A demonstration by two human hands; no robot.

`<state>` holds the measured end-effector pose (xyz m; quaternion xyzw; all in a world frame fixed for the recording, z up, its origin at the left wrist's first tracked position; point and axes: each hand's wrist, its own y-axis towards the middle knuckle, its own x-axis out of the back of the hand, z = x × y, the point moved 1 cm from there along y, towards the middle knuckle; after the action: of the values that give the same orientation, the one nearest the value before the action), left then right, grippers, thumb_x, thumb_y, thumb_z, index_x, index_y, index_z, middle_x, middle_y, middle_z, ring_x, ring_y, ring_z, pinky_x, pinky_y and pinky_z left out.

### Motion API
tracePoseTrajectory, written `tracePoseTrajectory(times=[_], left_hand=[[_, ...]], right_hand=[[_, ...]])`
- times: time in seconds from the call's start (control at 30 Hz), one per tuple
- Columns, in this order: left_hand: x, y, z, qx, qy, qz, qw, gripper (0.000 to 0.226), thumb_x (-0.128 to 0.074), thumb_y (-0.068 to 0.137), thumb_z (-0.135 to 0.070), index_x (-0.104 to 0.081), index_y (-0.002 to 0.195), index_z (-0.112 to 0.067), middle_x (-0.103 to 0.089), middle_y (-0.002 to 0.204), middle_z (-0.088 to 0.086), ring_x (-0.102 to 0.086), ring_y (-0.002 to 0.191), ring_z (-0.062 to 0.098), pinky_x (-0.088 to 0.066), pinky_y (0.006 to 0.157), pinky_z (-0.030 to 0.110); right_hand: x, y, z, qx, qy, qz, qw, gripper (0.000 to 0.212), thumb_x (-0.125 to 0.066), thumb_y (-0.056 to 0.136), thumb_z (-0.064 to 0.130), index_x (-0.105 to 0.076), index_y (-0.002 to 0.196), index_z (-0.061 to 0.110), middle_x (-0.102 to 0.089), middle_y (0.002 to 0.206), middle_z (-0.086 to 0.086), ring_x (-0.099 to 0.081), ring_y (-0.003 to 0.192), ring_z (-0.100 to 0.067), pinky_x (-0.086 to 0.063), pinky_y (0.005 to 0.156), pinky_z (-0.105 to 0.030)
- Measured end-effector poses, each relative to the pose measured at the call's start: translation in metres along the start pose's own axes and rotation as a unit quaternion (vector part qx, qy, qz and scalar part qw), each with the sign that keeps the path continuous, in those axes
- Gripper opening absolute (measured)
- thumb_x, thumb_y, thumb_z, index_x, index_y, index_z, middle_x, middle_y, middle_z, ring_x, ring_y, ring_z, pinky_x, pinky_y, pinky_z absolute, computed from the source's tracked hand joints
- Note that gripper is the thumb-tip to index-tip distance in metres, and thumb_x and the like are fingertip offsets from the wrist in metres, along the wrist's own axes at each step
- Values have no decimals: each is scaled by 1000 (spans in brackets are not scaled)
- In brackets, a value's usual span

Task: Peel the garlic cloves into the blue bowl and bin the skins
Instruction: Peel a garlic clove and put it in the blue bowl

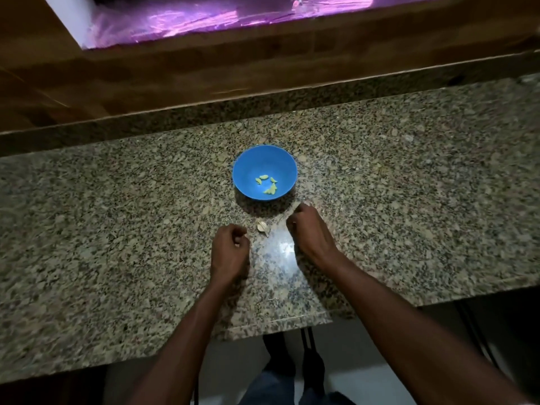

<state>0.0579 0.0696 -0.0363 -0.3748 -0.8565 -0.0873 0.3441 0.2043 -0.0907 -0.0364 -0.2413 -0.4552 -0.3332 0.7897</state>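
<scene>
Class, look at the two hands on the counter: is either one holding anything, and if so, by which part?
It cannot be told. Both the left hand and right hand are curled, hiding any contents. The unpeeled garlic clove lies untouched between them.

Glossy speckled granite counter (409,200); smooth plastic blue bowl (248,168).

You stand at a speckled granite counter (409,185) with a raised granite lip (175,118) along its far edge. Behind it runs brown wooden panelling (204,74). Above that you see a window opening (233,16) lit purple-pink. Room light is dim; a pale glare patch lies on the granite. Pale floor (228,363) shows below the near edge.
</scene>
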Motion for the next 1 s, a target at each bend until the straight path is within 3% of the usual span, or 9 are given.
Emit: tracePoseTrajectory(times=[0.13,0.27,0.4,0.5,0.63,0.7,0.77,0.83,1.0], left_hand=[[1,19,-4,-13,-7,4,1000,11,-66,94,-10,-69,104,-14,-64,101,2,-60,90,13,-40,70,11],[3,40,-1,-16,-20,16,1000,13,-64,93,-6,-69,105,-10,-65,102,6,-62,92,21,-45,76,29],[3,50,-2,-12,-39,20,999,13,-65,95,-9,-67,108,-12,-66,102,5,-62,92,20,-49,79,33],[1,59,-1,-4,-44,20,999,13,-66,96,-10,-67,109,-11,-65,103,6,-63,92,20,-47,77,31],[-2,61,-5,-1,-35,6,999,9,-67,96,-11,-68,104,-11,-66,97,7,-61,84,17,-42,65,21],[-3,58,-9,-4,-36,3,999,5,-66,97,-12,-68,102,-12,-65,96,5,-61,83,14,-39,63,16],[-6,54,-13,-12,-38,6,999,4,-65,99,-15,-68,101,-12,-65,96,5,-61,84,13,-37,63,13],[-9,49,-17,-23,-47,4,999,7,-66,100,-19,-68,99,-13,-65,96,5,-60,84,10,-38,64,13],[-20,43,-18,-83,-46,48,994,31,-74,90,-52,-68,98,-22,-62,97,-3,-62,94,13,-50,76,32]], right_hand=[[-2,6,2,13,-36,2,999,20,-61,74,-8,-56,67,10,-50,78,-6,-49,68,-25,-41,54,-39],[8,9,6,3,-20,28,999,15,-59,72,-6,-58,70,9,-56,75,-5,-58,66,-24,-50,55,-44],[32,12,14,-30,68,39,996,11,-67,75,3,-74,81,10,-69,79,-2,-66,70,-17,-60,66,-42],[62,21,28,-64,187,0,980,10,-75,85,6,-80,92,12,-75,85,5,-71,70,-1,-63,68,-26],[98,55,46,-49,257,-85,962,13,-75,89,9,-83,99,12,-77,91,4,-69,81,3,-55,75,-10],[102,78,50,-37,249,-96,963,15,-73,91,8,-83,103,8,-79,95,-2,-71,84,-5,-58,82,-19],[96,97,49,-37,221,-74,972,18,-71,94,9,-81,109,4,-80,104,-10,-74,94,-17,-61,92,-35],[88,109,46,-46,196,-44,979,21,-69,96,7,-80,114,2,-78,115,-14,-73,106,-24,-59,99,-43],[79,117,39,-53,163,-18,985,32,-59,95,-7,-77,120,2,-71,131,-18,-70,115,-29,-60,97,-42]])
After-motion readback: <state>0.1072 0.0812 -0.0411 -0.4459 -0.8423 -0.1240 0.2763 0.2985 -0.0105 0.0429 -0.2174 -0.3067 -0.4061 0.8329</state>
